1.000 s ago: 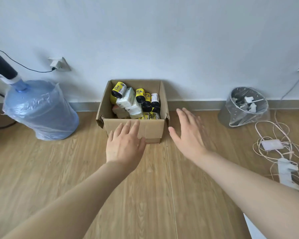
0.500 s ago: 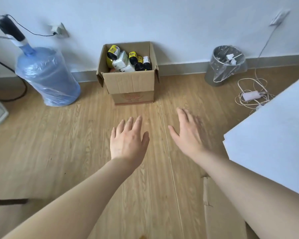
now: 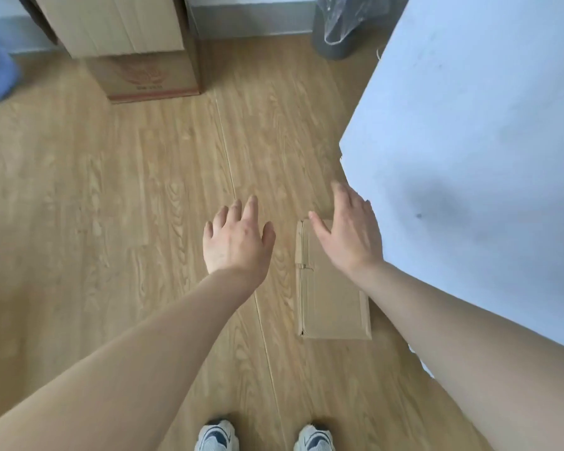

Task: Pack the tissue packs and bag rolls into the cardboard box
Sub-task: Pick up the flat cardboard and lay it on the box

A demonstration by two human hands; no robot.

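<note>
Wooden floor [image 3: 127,222] fills most of the frame, with a pale blue table [image 3: 485,141] taking the right side. Cardboard box [image 3: 137,50] stands at the upper left, cut off by the top edge, so its contents cannot be seen; no tissue packs or bag rolls show anywhere. A bin [image 3: 339,30] lined with clear plastic sits at the top, its inside hidden too. Flattened cardboard [image 3: 332,304] lies low by the table. Both hands hang open and empty: left hand [image 3: 236,239] over bare floor, right hand [image 3: 349,236] above the flat cardboard's far end. My worry is tripping or sliding on that loose cardboard near the shoes [image 3: 264,437], or knocking the right hand on the table corner
</note>
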